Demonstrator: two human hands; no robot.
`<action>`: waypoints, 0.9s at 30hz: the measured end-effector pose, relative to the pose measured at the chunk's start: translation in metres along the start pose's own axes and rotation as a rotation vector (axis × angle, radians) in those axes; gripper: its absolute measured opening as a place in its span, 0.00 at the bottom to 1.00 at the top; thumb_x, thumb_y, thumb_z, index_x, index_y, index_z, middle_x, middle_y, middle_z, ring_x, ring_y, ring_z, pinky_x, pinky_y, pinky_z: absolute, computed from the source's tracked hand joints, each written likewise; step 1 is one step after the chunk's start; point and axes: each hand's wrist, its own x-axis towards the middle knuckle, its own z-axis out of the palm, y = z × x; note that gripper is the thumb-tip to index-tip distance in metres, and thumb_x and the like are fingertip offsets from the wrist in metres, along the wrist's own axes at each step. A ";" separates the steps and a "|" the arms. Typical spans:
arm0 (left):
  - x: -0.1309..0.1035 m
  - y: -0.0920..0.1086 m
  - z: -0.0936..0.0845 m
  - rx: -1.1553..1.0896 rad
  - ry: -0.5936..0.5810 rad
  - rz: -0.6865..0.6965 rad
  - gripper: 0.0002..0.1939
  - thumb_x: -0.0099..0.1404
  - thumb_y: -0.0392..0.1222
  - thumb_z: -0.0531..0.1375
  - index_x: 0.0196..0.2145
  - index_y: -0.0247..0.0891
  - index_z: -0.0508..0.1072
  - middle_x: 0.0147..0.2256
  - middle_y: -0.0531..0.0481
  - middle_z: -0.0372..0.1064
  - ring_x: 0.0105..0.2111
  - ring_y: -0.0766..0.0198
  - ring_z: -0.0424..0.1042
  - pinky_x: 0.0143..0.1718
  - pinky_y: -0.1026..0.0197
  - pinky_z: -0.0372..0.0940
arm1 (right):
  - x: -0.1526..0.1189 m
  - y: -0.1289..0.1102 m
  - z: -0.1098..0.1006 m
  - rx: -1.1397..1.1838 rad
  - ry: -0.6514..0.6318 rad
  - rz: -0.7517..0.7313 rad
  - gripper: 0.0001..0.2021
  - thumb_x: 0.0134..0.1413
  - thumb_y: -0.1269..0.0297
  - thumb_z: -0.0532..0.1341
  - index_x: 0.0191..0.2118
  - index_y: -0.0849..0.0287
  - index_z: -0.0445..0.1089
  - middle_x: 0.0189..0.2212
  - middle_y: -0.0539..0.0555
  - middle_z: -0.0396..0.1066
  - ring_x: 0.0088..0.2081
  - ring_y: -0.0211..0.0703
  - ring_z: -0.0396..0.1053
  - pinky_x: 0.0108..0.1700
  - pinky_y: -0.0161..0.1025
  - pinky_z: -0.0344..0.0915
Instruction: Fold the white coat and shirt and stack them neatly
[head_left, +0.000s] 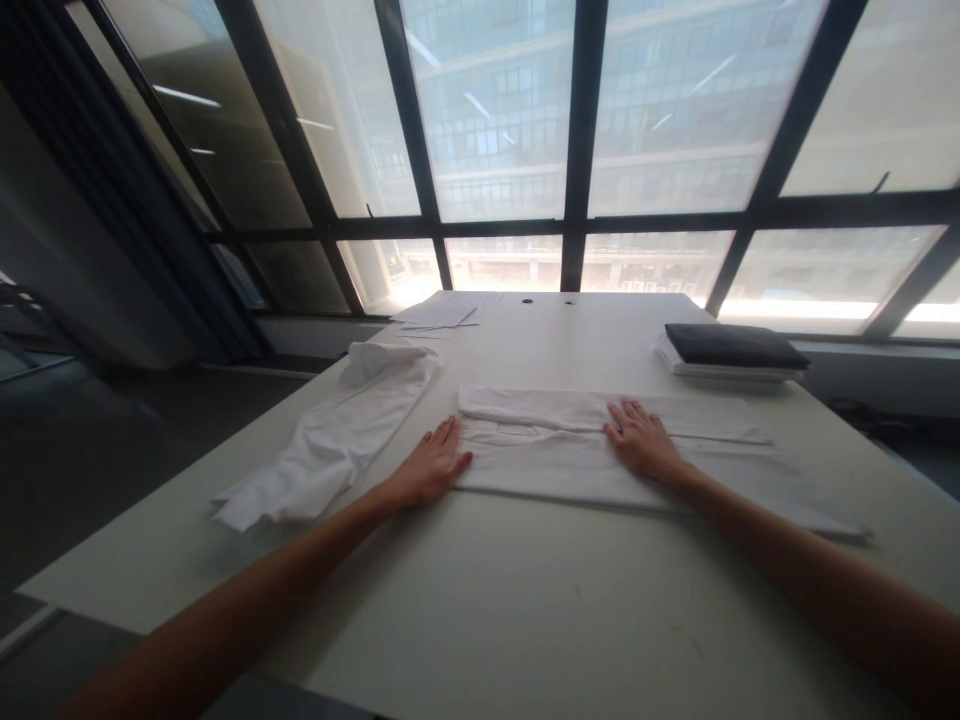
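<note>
Left grip (429,468) palm-down, right grip (642,442) palm-down

The hands (641,442) touch a folded white cloth (540,472) beside a rumpled white cloth (330,445) on the table (525,590).

We see plain white on the folded garment (547,472) and on the rumpled garment (322,440); white, too, on the tabletop (525,600) (a shade greyer toward us) and the paper sheets (439,316); black on the folded cloth (735,345), white on the stack (712,373) under it; black on the window frame (589,120), pale blue in its central panes (495,120); dark blue-grey on the curtain (142,200).
</note>
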 end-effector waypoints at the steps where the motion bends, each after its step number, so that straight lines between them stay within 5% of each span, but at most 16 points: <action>1: 0.002 -0.003 -0.002 -0.015 -0.010 -0.032 0.43 0.72 0.63 0.36 0.70 0.24 0.44 0.69 0.30 0.35 0.70 0.48 0.38 0.67 0.45 0.44 | 0.000 0.000 0.000 0.000 0.000 0.000 0.29 0.69 0.53 0.42 0.69 0.60 0.52 0.70 0.62 0.46 0.70 0.55 0.42 0.66 0.57 0.45; 5: 0.022 0.006 -0.024 -0.066 0.090 -0.082 0.49 0.69 0.68 0.35 0.69 0.19 0.42 0.69 0.26 0.31 0.70 0.44 0.34 0.67 0.46 0.42 | 0.000 -0.001 -0.001 -0.009 -0.014 0.005 0.29 0.69 0.53 0.42 0.69 0.60 0.52 0.70 0.63 0.45 0.70 0.55 0.41 0.66 0.57 0.45; 10: 0.075 0.079 -0.048 -0.123 0.073 0.099 0.42 0.71 0.65 0.36 0.69 0.28 0.46 0.70 0.33 0.38 0.70 0.44 0.36 0.67 0.44 0.40 | 0.000 -0.001 -0.003 -0.012 -0.016 0.004 0.29 0.69 0.53 0.43 0.69 0.59 0.52 0.70 0.63 0.45 0.70 0.55 0.42 0.66 0.58 0.45; 13: 0.103 0.133 -0.032 -0.142 0.035 0.169 0.38 0.73 0.60 0.38 0.69 0.30 0.48 0.69 0.34 0.42 0.69 0.45 0.40 0.66 0.44 0.42 | 0.000 -0.003 -0.003 -0.004 -0.001 0.004 0.28 0.69 0.53 0.43 0.69 0.60 0.53 0.70 0.63 0.46 0.70 0.55 0.42 0.65 0.57 0.46; 16: 0.116 0.166 -0.004 -0.127 0.051 0.258 0.35 0.74 0.58 0.39 0.69 0.33 0.50 0.69 0.36 0.43 0.69 0.47 0.42 0.67 0.42 0.42 | -0.001 -0.004 -0.003 0.001 -0.005 0.014 0.28 0.68 0.54 0.44 0.69 0.60 0.53 0.70 0.63 0.47 0.70 0.55 0.43 0.65 0.57 0.45; 22: 0.115 0.170 0.017 -0.064 0.120 0.336 0.30 0.75 0.57 0.38 0.68 0.44 0.54 0.70 0.43 0.45 0.69 0.47 0.44 0.66 0.39 0.42 | 0.000 -0.009 -0.008 0.031 -0.031 0.038 0.28 0.68 0.57 0.44 0.69 0.62 0.53 0.70 0.64 0.45 0.70 0.56 0.42 0.66 0.60 0.42; 27: 0.119 0.165 0.017 -0.055 0.119 0.366 0.29 0.74 0.53 0.44 0.68 0.47 0.54 0.69 0.46 0.46 0.69 0.43 0.43 0.65 0.36 0.42 | 0.016 -0.049 -0.019 0.138 -0.007 -0.099 0.27 0.69 0.60 0.42 0.67 0.66 0.55 0.69 0.67 0.46 0.70 0.56 0.42 0.66 0.58 0.42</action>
